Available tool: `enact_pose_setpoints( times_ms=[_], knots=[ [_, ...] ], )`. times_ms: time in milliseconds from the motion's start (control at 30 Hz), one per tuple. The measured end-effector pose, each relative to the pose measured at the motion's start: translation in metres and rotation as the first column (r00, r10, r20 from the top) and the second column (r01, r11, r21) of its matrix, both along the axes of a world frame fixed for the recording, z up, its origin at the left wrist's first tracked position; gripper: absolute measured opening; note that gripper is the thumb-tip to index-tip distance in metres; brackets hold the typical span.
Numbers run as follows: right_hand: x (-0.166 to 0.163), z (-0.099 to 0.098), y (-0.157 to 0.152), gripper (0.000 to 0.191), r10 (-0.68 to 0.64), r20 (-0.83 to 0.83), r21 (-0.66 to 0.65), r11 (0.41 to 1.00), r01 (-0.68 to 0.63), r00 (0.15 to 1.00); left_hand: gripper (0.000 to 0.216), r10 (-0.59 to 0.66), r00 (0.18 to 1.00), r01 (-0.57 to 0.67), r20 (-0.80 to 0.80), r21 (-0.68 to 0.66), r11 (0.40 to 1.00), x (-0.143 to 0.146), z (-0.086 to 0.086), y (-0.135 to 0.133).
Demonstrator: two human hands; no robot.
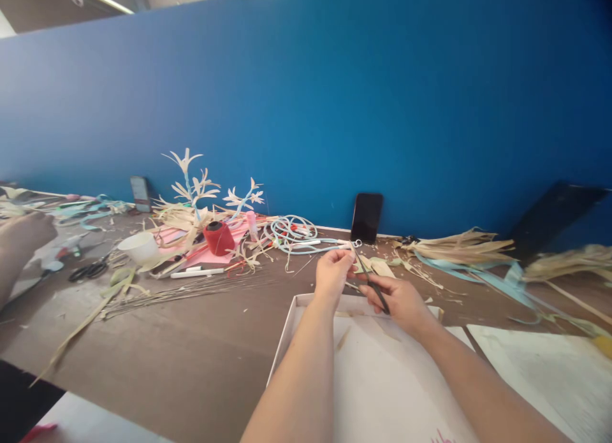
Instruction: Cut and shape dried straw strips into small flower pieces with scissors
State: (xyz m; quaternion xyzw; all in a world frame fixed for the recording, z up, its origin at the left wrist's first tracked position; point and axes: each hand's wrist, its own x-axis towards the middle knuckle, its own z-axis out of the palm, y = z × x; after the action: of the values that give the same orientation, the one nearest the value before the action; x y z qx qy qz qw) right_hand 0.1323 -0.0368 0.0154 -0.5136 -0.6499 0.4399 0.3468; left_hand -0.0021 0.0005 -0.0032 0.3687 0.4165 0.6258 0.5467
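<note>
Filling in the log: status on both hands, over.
Right hand shut on thin dark tool. Left hand pinched shut at its tip, contents too small to tell. Both above white tray; nothing in the way.

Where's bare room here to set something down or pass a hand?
Free: brown table between the thin stalks and the left wall of the white tray; the tray floor between the forearms. Crowded: back strip around red spool, coiled cord, husk bundle, and by the right hand holding the dark tool.
</note>
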Motion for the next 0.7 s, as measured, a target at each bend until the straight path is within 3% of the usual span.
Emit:
enact_pose_setpoints(
  times_ms=[500, 600, 700],
  knots=[
    [0.005, -0.006, 0.004, 0.051, -0.007, -0.04, -0.009, 1.0, 0.007, 0.999, 0.024, -0.01, 1.0, 0.01, -0.004, 0.055, 0.998, -0.002, 0.002, -0.004],
    [0.013, -0.009, 0.011, 0.052, -0.088, -0.06, 0.036, 0.995, 0.09, 0.994, 0.025, -0.037, 0.999, 0.036, 0.002, 0.095, 0.995, -0.002, 0.003, -0.006],
    [0.026, -0.011, 0.019, 0.044, -0.27, 0.089, 0.132, 0.957, 0.257, 0.959, 0.026, -0.107, 0.994, 0.104, 0.017, 0.11, 0.989, -0.002, 0.005, -0.008]
  ],
)
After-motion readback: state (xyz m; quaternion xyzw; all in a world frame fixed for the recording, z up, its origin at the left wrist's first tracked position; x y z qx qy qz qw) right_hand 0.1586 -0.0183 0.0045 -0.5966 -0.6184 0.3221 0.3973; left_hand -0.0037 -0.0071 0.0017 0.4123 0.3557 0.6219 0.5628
